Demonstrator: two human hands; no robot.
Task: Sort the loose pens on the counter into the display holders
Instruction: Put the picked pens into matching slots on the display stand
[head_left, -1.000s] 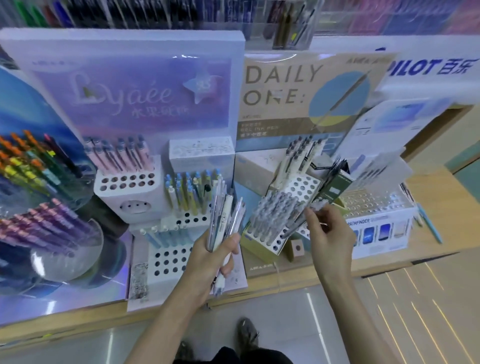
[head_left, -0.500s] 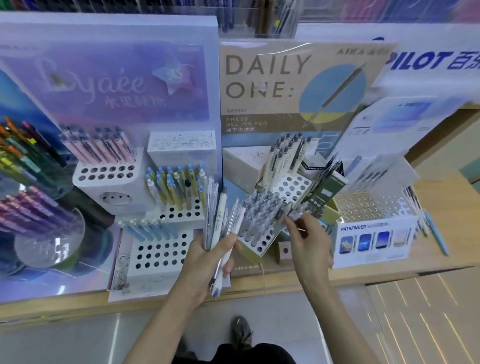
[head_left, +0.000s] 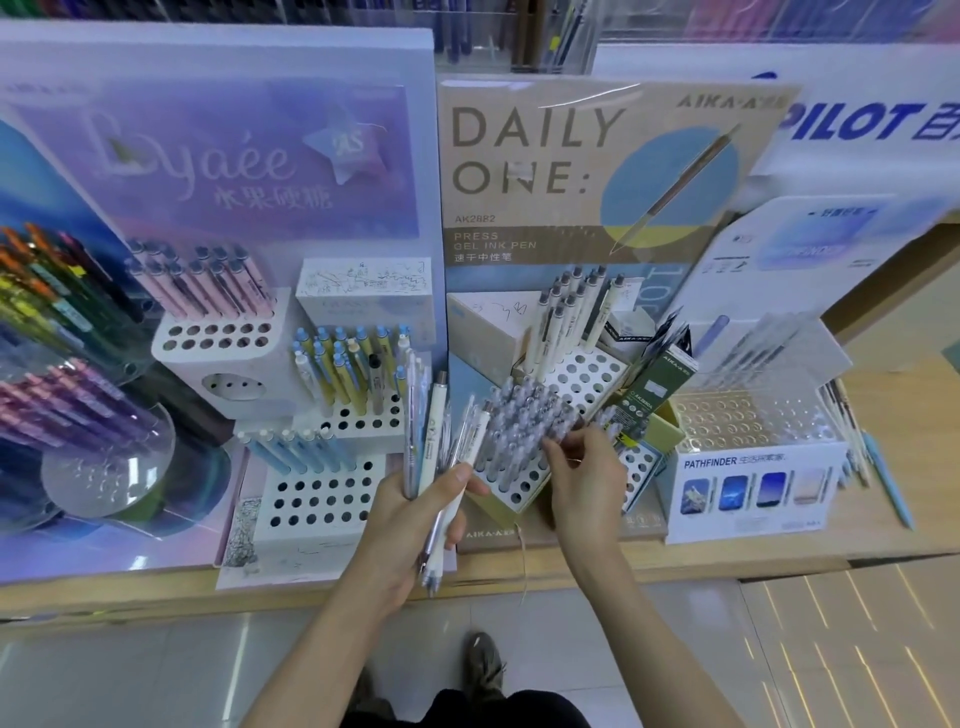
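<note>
So my left hand (head_left: 415, 525) grips the spare pens (head_left: 447, 447) upright as ready stock — just beside it, my right hand (head_left: 587, 478) pinches 1 pen (head_left: 544, 427) in the holder (head_left: 519, 484) ahead, seating it, I think.

Head-worn camera looks forward and down, close over the counter (head_left: 919, 415).

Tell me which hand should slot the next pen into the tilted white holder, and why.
Right. The right hand sits at the holder, fingers by its grey pens, with empty holes close beside it. The left hand is full, gripping the bundle of pens.
</note>
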